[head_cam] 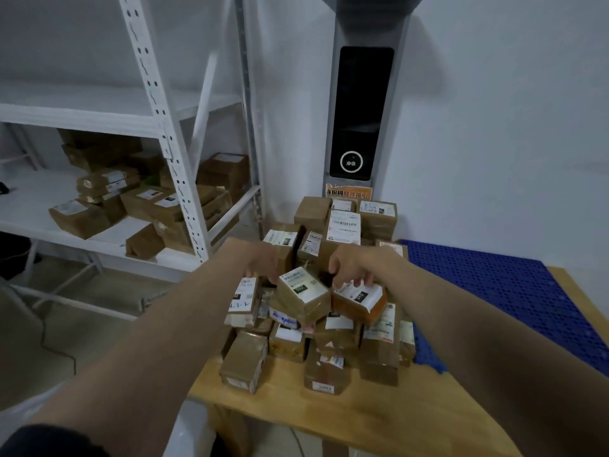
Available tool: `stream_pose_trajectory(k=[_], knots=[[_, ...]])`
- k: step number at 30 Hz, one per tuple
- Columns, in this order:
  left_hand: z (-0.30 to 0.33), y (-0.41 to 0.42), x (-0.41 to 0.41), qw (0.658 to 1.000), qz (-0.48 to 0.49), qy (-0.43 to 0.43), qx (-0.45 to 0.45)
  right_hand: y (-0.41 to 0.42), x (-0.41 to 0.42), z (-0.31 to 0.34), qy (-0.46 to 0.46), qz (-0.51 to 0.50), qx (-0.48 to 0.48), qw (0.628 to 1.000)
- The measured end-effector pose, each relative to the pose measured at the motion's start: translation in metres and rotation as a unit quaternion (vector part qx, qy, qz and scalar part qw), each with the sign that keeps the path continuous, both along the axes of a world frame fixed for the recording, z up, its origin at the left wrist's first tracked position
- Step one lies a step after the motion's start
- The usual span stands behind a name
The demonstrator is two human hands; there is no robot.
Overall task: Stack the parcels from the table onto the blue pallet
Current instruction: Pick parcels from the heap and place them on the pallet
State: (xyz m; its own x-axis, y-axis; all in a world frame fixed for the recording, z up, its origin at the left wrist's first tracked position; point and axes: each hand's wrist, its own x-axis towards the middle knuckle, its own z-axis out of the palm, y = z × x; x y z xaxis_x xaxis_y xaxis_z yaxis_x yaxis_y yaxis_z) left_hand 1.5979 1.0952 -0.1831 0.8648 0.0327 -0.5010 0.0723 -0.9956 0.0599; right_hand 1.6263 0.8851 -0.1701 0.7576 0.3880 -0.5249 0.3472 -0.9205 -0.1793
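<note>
A heap of brown taped parcels (324, 338) with white labels covers the far left of the wooden table (412, 420). My left hand (262, 260) reaches over the heap. Its fingertips curl down on the top of an upright parcel with handwritten marks (244, 300). My right hand (351, 263) has its fingers hooked over the far edge of an orange-brown parcel (357, 303) labelled 010. Between both hands a tilted brown parcel (303, 296) lies on top of the heap. The blue perforated pallet (514, 291) lies to the right of the heap, bare where I can see it.
A white metal shelf rack (171, 153) at the left holds more brown parcels (145, 199). A tall grey kiosk with a dark screen (361, 113) stands against the wall behind the heap. The floor lies left of the table's edge.
</note>
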Motion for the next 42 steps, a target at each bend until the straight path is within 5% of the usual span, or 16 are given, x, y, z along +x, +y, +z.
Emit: stream_pose_trajectory(k=[9, 19, 42], knots=[[-0.102, 0.038, 0.095, 0.997, -0.053, 0.045, 0.017, 0.028, 0.064, -0.075, 0.030, -0.003, -0.042, 0.999], [-0.147, 0.034, 0.110, 0.995, 0.022, 0.002, -0.099, 0.045, 0.094, -0.136, -0.023, 0.056, -0.080, 0.995], [-0.111, 0.050, 0.092, 0.964, 0.043, -0.088, -0.249, 0.050, 0.076, -0.112, 0.028, -0.023, 0.122, 0.992]])
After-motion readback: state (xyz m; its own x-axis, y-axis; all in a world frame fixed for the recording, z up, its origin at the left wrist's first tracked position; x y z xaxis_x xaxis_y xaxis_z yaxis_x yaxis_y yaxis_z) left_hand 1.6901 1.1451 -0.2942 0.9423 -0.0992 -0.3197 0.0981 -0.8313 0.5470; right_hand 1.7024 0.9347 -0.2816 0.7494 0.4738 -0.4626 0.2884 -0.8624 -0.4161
